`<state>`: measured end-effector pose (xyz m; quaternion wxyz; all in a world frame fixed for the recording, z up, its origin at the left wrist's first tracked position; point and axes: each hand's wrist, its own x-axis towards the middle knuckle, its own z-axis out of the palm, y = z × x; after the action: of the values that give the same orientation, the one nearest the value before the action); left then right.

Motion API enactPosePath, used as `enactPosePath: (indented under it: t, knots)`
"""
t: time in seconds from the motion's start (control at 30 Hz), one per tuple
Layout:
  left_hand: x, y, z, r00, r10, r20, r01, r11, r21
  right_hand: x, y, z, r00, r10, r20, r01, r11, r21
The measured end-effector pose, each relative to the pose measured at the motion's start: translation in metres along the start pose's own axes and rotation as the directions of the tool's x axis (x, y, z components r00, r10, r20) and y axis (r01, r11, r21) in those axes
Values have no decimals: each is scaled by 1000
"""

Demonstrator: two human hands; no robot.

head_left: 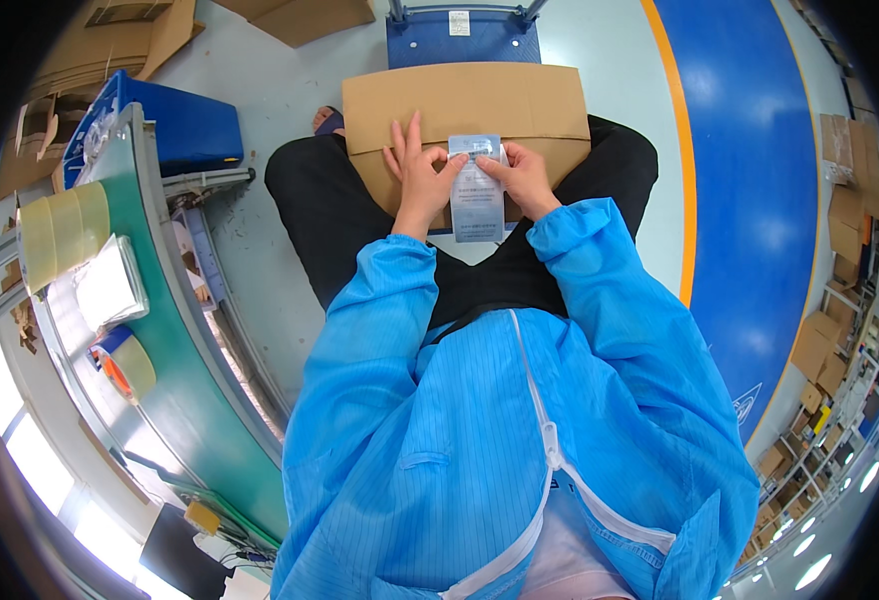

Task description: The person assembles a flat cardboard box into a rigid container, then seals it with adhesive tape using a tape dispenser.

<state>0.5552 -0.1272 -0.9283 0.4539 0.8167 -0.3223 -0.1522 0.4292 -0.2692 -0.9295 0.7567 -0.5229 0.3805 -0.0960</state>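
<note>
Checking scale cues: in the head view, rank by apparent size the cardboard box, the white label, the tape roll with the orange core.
1. cardboard box
2. white label
3. tape roll with the orange core, close to the label; fisheye rim distortion makes this unsure.
</note>
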Motion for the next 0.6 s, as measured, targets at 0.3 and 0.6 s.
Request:
enactPosePath:
  t: [0.3, 0.6]
  knots:
    - [0, 5, 1, 1000, -16, 6, 15, 999, 49, 3, 0, -5, 998, 59, -9, -59, 997, -49]
    - [1, 6, 3, 1000, -18, 5, 18, 1000, 21, 9, 8, -9, 1000, 10, -20, -9, 1000, 23]
